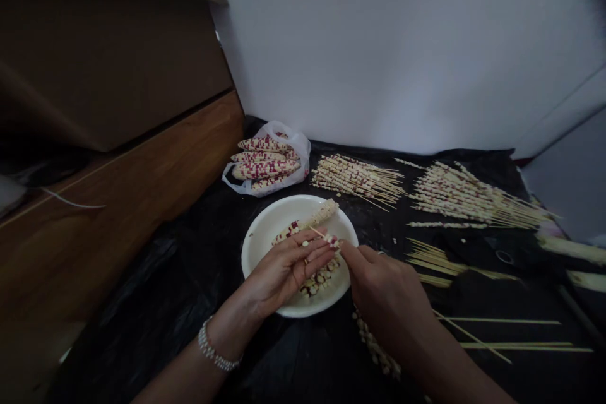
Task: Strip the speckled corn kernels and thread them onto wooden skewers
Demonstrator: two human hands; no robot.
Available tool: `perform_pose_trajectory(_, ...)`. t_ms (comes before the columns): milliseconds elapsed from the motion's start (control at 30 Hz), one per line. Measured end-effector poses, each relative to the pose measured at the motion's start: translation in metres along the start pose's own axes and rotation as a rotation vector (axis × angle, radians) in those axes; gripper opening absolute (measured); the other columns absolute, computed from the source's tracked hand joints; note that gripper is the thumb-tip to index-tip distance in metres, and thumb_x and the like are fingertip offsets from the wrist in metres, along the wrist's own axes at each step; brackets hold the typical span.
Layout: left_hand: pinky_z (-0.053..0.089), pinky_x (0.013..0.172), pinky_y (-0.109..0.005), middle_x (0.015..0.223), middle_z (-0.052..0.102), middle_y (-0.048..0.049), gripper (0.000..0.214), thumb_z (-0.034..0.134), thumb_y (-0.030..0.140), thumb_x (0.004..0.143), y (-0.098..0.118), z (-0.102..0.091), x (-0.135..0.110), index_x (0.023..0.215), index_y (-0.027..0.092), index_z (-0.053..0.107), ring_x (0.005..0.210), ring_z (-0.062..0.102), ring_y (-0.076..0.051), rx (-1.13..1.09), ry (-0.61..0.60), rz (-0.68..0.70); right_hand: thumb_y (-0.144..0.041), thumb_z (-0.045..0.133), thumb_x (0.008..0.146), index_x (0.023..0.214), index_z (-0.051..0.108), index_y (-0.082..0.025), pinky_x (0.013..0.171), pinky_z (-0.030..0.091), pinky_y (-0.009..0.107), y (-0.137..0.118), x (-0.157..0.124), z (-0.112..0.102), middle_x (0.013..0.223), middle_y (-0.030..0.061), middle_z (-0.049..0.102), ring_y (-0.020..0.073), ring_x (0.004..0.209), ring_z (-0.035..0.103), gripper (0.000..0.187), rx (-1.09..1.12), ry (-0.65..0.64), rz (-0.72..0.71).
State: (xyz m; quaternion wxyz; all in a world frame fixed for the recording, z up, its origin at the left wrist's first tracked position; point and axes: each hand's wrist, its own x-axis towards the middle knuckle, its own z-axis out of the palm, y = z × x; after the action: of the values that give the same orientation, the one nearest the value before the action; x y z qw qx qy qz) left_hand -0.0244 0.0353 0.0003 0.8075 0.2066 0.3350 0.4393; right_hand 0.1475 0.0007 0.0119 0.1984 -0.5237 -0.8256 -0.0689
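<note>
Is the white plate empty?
No, the white plate holds loose corn kernels and a partly stripped cob.

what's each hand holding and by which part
Right hand pinches a thin bamboo skewer by its near end; left hand, palm up, cups loose pale corn kernels.

I count one white plate (265,227) with one cob (322,211) on it, and four cobs (265,169) showing in one plastic bag (303,145). Two heaps of loaded skewers: one (355,177) beside the bag, another (473,199) farther right. One bundle of bare sticks (435,259), at least three loose sticks (497,321)
</note>
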Motion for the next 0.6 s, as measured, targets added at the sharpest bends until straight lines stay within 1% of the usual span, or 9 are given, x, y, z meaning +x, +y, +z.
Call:
perform_pose_trajectory(167,0.048,0.093,-0.031,0.106,0.068,-0.0157,0.026,0.054,0.014,0.088,-0.0017,-0.0015,-0.0012,0.113,0.007,0.058,0.101,0.065,-0.021,0.052,-0.058,-0.023,-0.005,0.043,0.078,0.105,0.061,-0.016,0.048,0.025,0.027,0.0000,-0.0001,-0.0009,0.067,0.0001,0.059,0.0124,0.053,0.055,0.034,-0.001,-0.023,-0.003)
perform_pose_trajectory(267,0.052,0.083,-0.029,0.101,0.069,-0.0123,0.027,0.055,0.019,0.088,-0.0013,-0.0036,-0.0009,0.114,0.012,0.056,0.091,0.068,-0.019,0.087,-0.047,-0.015,-0.005,0.043,0.078,0.107,0.061,-0.016,0.047,0.025,0.027,-0.0003,-0.0001,-0.0015,0.067,-0.0001,0.058,0.0133,0.052,0.055,0.036,-0.005,-0.018,-0.004)
perform_pose_trajectory(367,0.053,0.076,-0.025,0.094,0.069,-0.0098,0.016,0.059,0.024,0.086,-0.0007,-0.0039,-0.0004,0.098,0.013,0.060,0.087,0.068,-0.018,0.108,0.016,0.028,-0.007,0.042,0.080,0.104,0.061,-0.017,0.046,0.024,0.028,-0.0014,0.0006,-0.0027,0.065,-0.0009,0.057,0.0137,0.050,0.054,0.032,0.017,-0.003,-0.010)
perform_pose_trajectory(467,0.051,0.062,-0.016,0.084,0.069,-0.0069,0.012,0.064,0.025,0.083,0.0007,-0.0037,0.0001,0.084,0.013,0.062,0.073,0.067,-0.011,0.136,0.047,0.030,-0.007,0.040,0.082,0.095,0.062,-0.017,0.046,0.024,0.028,-0.0028,0.0019,-0.0048,0.064,-0.0007,0.057,0.0132,0.050,0.054,0.028,0.045,0.008,-0.005)
perform_pose_trajectory(533,0.046,0.052,-0.010,0.073,0.066,-0.0031,0.010,0.067,0.021,0.080,0.0021,-0.0040,0.0006,0.080,0.011,0.065,0.059,0.060,-0.005,0.148,0.060,0.044,-0.007,0.040,0.082,0.093,0.062,-0.017,0.046,0.024,0.028,-0.0034,0.0027,-0.0063,0.064,-0.0006,0.057,0.0127,0.051,0.054,0.027,0.061,0.003,-0.003)
perform_pose_trajectory(600,0.043,0.048,-0.008,0.064,0.061,0.0005,0.006,0.070,0.015,0.077,0.0036,-0.0049,0.0016,0.078,0.010,0.067,0.050,0.052,-0.001,0.125,0.091,0.068,-0.007,0.039,0.082,0.094,0.062,-0.018,0.047,0.024,0.028,-0.0035,0.0029,-0.0072,0.065,-0.0005,0.058,0.0122,0.052,0.054,0.027,0.069,-0.009,-0.002)
